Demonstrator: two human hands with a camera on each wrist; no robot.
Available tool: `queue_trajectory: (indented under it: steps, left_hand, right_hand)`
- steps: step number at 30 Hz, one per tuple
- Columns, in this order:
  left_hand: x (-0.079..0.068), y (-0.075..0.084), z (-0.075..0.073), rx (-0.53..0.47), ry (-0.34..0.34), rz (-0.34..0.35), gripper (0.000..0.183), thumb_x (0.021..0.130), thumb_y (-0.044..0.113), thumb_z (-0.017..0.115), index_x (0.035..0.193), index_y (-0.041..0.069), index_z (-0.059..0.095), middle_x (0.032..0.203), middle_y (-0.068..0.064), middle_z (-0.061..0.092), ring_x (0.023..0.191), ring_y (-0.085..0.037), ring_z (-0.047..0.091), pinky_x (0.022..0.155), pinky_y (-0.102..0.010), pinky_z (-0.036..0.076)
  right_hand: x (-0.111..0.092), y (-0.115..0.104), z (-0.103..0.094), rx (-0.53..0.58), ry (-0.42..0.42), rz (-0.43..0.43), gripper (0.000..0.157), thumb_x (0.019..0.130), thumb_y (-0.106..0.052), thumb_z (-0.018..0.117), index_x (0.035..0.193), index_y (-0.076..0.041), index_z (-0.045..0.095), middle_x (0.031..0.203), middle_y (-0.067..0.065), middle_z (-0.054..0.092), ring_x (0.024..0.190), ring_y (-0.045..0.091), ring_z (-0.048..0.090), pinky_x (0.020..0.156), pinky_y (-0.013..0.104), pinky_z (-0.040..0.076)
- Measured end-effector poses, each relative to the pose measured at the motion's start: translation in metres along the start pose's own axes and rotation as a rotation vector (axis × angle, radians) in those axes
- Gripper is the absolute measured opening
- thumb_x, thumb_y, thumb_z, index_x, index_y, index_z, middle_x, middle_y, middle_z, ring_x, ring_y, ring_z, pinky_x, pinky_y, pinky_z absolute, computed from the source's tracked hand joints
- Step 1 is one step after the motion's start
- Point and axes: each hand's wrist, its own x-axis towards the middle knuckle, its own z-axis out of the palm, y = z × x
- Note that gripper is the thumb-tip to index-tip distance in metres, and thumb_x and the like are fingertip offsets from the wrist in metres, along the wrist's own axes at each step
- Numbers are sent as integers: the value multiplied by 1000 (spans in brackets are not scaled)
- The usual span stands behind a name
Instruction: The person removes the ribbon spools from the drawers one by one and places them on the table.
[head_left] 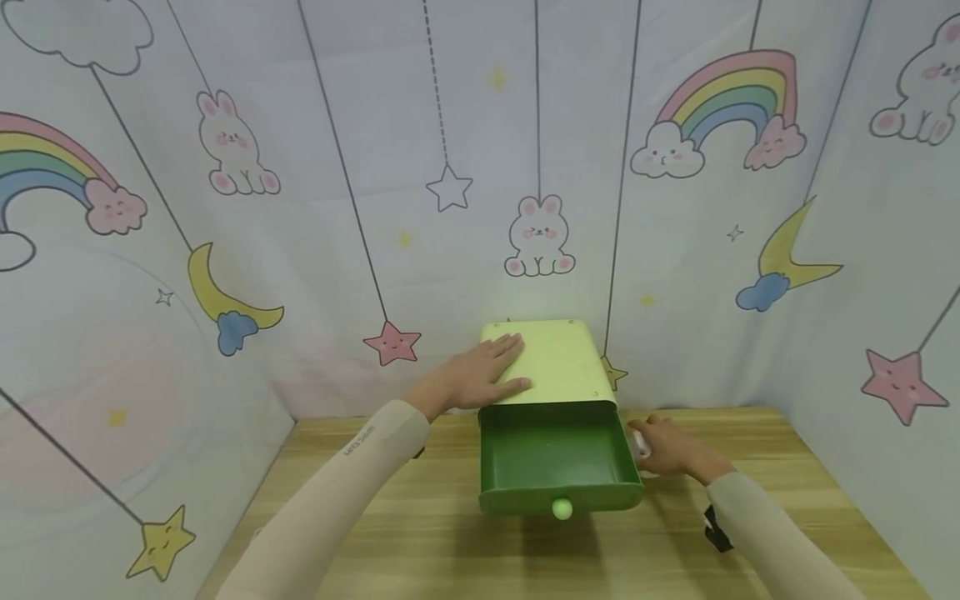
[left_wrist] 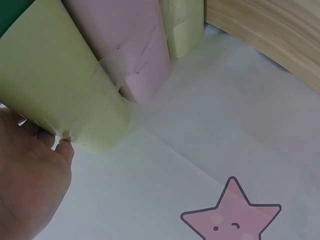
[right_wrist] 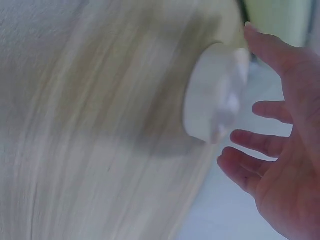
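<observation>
A small drawer cabinet with a pale yellow-green top stands against the back wall. Its top drawer, a dark green one with a light green knob, is pulled out, and its floor shows bare. My left hand rests on the cabinet's top with fingers extended. In the left wrist view, yellow and pink tiers of the cabinet appear. Right of the cabinet, my right hand reaches beside a white rounded object on the table, fingers spread and loosely bent; its exact kind is blurred.
The wood-grain table extends around the cabinet. Cloth walls printed with rabbits, stars and rainbows enclose the back and both sides, the back wall standing close behind the cabinet.
</observation>
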Motion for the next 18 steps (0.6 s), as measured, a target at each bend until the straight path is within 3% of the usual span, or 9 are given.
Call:
queue_trajectory:
  steps: [5, 8, 13, 18]
  left_hand:
    - [0, 0, 2, 0, -11, 3, 90, 92, 79, 17, 160, 20, 2, 168, 3, 0, 157, -20, 4, 129, -39, 10]
    - [0, 0, 2, -2, -3, 10, 90, 93, 78, 18, 160, 19, 3, 168, 2, 1, 157, -19, 4, 129, -39, 10]
    - [1, 0, 2, 2, -2, 6, 91, 93, 78, 18, 160, 19, 3, 168, 2, 1, 157, -18, 3, 129, -38, 9]
    - [1, 0, 0, 19, 4, 1, 91, 93, 78, 17, 160, 18, 3, 168, 2, 1, 156, -18, 3, 129, -36, 9]
  right_hand:
    - [-6, -1, -9, 59, 74, -31, 71, 87, -37, 72, 136, 7, 50, 131, 32, 56, 120, 54, 52, 96, 63, 48]
    - [-10, -2, -15, 102, 135, -10, 71, 90, -41, 69, 138, 7, 49, 135, 32, 55, 126, 54, 49, 101, 64, 45]
    - [-21, -7, -28, 187, 228, 28, 70, 92, -43, 66, 142, 3, 46, 137, 29, 53, 122, 51, 53, 93, 62, 50]
    - [-32, -18, -38, 235, 340, 1, 62, 93, -37, 68, 140, -1, 49, 132, 25, 56, 114, 45, 59, 89, 57, 54]
